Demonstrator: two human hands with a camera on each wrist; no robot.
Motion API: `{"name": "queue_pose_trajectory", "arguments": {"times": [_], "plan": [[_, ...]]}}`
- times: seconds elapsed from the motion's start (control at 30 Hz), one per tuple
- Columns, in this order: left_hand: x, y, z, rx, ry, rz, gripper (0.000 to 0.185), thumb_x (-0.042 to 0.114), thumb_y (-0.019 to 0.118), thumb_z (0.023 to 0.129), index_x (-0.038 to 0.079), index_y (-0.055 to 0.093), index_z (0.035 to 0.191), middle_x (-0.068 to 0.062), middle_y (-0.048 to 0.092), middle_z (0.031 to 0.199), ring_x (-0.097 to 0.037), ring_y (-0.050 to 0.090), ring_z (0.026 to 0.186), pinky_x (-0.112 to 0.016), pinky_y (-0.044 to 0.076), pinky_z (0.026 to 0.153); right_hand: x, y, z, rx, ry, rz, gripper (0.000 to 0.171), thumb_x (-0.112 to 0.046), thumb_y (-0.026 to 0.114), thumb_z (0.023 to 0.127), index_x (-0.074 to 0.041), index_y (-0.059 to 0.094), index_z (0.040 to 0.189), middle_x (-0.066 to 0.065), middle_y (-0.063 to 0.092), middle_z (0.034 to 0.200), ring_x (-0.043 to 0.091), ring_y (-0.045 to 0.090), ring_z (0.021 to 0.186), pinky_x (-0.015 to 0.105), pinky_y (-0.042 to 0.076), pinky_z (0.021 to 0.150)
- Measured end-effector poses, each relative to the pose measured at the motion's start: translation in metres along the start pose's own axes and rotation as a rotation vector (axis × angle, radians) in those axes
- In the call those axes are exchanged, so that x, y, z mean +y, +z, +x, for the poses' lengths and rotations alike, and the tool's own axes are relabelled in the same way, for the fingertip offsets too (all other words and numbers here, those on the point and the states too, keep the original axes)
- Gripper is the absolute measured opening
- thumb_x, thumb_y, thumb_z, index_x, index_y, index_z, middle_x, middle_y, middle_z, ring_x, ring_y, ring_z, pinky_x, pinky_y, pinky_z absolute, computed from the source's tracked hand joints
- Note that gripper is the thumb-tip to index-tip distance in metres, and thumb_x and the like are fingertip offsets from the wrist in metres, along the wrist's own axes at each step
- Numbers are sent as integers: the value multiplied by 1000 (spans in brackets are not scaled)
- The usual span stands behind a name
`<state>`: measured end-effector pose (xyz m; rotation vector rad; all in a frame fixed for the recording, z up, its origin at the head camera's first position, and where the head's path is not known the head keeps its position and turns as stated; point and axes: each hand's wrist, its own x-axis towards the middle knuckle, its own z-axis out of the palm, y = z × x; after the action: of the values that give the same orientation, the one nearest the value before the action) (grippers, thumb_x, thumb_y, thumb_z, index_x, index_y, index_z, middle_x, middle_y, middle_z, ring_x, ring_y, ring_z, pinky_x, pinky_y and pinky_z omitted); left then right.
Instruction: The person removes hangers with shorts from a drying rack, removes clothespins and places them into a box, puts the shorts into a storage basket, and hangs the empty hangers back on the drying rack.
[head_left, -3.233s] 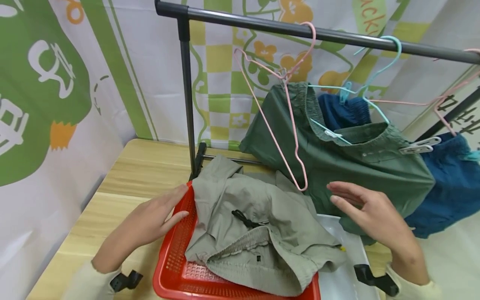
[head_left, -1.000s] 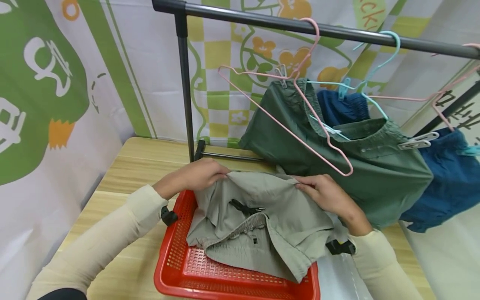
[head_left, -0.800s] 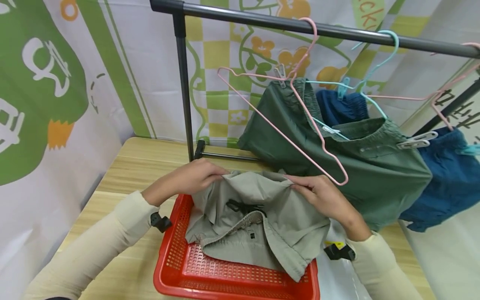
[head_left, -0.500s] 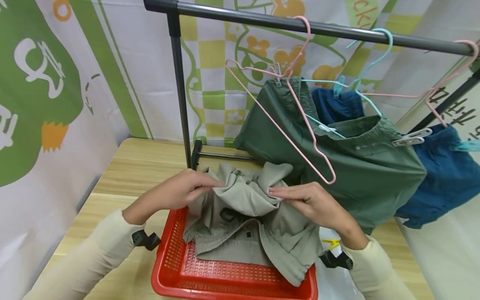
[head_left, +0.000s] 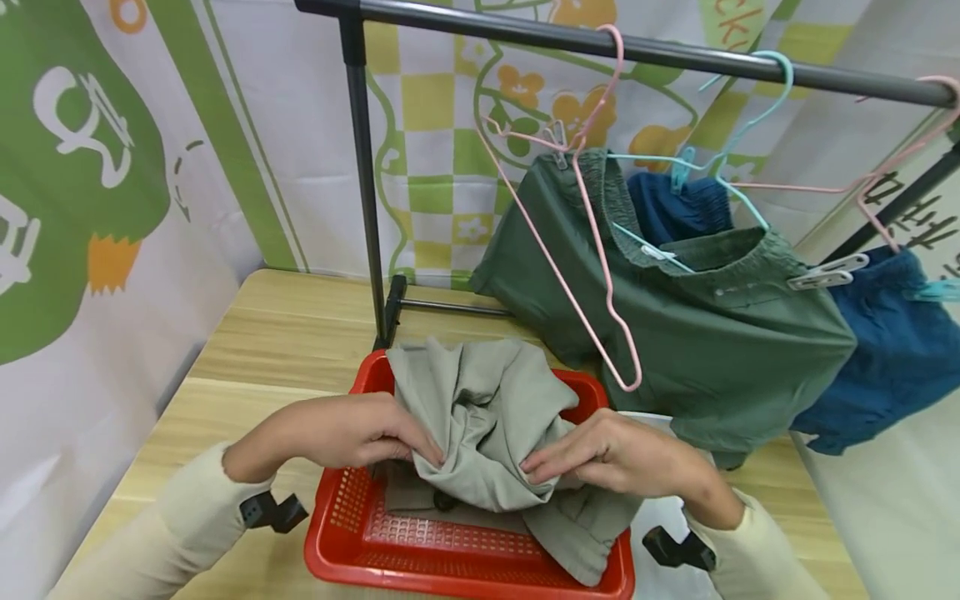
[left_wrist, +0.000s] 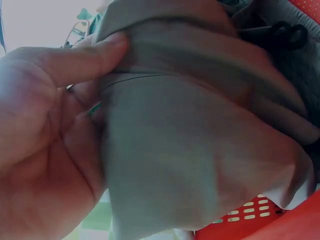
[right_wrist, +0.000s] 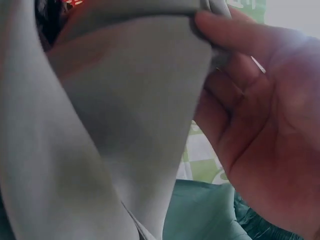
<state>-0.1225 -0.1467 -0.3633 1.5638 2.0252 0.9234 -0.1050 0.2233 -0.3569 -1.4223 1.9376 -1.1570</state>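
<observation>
A pair of khaki-grey shorts (head_left: 491,417) lies bunched in a red perforated basket (head_left: 330,542), its far part folded over toward me. My left hand (head_left: 360,429) pinches the left side of the fold between thumb and fingers. On the opposite side, my right hand (head_left: 622,454) pinches the cloth too. In the left wrist view the thumb presses on the grey fabric (left_wrist: 165,145), and a black cord (left_wrist: 290,36) shows beyond it. The right wrist view has the right thumb (right_wrist: 225,32) gripping a fold. Most of the waistband is hidden under the folded cloth.
A black clothes rack (head_left: 510,29) stands behind the basket. From it hang a bare pink hanger (head_left: 592,217), dark green shorts (head_left: 675,333) clipped to a teal hanger (head_left: 750,125), and blue shorts (head_left: 885,358). A white sheet-like thing (head_left: 660,533) lies right of the basket.
Both hands came in from the sides, took hold of the shorts' far part and drew it toward me, folding it over the waistband. The pink hanger swung and turned.
</observation>
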Motion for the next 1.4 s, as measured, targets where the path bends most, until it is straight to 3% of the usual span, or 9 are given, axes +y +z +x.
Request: {"name": "queue_pose_trajectory", "arguments": {"times": [0.1, 0.33, 0.53, 0.67, 0.8, 0.93, 1.1, 1.27, 1.4], "plan": [[2, 2, -1, -77, -2, -39, 27, 1, 60, 103, 8, 75, 124, 6, 71, 123, -5, 63, 116, -25, 51, 99, -3, 1, -1, -63, 40, 83, 27, 0, 65, 100, -8, 77, 122, 0, 71, 127, 19, 68, 116, 38, 57, 91], [8, 0, -3, -173, -39, -122, 23, 7, 61, 104, 11, 76, 120, 13, 72, 114, 0, 64, 102, -23, 53, 92, -1, 2, -3, -201, -71, 82, 24, 5, 64, 99, 1, 76, 119, 5, 73, 121, 19, 68, 115, 39, 56, 94], [0, -4, -3, -33, -71, -100, 22, 9, 59, 106, 12, 76, 119, 10, 72, 106, -2, 63, 85, -23, 56, 80, 6, -5, -7, -89, -21, 8, 24, 8, 64, 98, -1, 77, 116, 7, 74, 119, 20, 70, 111, 38, 58, 91], [-11, -7, -5, 93, -142, 22, 21, 8, 60, 105, 14, 77, 116, 11, 72, 109, -4, 65, 90, -26, 56, 82, 12, -11, -12, 51, 50, -91, 26, 8, 66, 97, -3, 78, 117, 7, 74, 118, 24, 70, 112, 35, 56, 93], [-21, -7, -9, 154, -233, 166, 20, 8, 63, 103, 16, 78, 114, 11, 73, 105, -2, 65, 88, -29, 56, 81, 19, -15, -15, 133, 155, -213, 31, 8, 68, 95, -7, 78, 120, 7, 72, 123, 25, 67, 118, 33, 53, 97], [-27, -3, -13, 135, -296, 243, 17, 10, 66, 102, 19, 78, 109, 12, 71, 97, 1, 59, 76, -28, 54, 73, 24, -15, -18, 137, 239, -360, 34, 7, 70, 93, -9, 77, 123, 6, 70, 128, 27, 65, 121, 41, 53, 98], [-33, 6, -16, 64, -359, 255, 13, 13, 70, 100, 21, 78, 96, 15, 67, 86, 1, 54, 69, -24, 51, 67, 21, -11, -22, 58, 379, -471, 34, -5, 69, 99, -13, 73, 131, 4, 65, 137, 30, 58, 130, 51, 50, 101], [-38, 17, -12, 38, -396, 271, 13, 15, 72, 99, 24, 75, 90, 15, 61, 77, -1, 51, 65, -24, 50, 64, 15, -7, -26, 42, 500, -507, 35, -12, 69, 100, -14, 70, 135, 4, 66, 134, 21, 64, 120, 48, 55, 95], [-41, 28, -7, 7, -421, 270, 14, 15, 72, 98, 23, 71, 87, 14, 56, 72, -4, 51, 65, -23, 49, 64, 14, -3, -27, 34, 534, -453, 36, -13, 68, 100, -12, 69, 136, 1, 68, 130, 11, 65, 111, 43, 57, 92]]}}
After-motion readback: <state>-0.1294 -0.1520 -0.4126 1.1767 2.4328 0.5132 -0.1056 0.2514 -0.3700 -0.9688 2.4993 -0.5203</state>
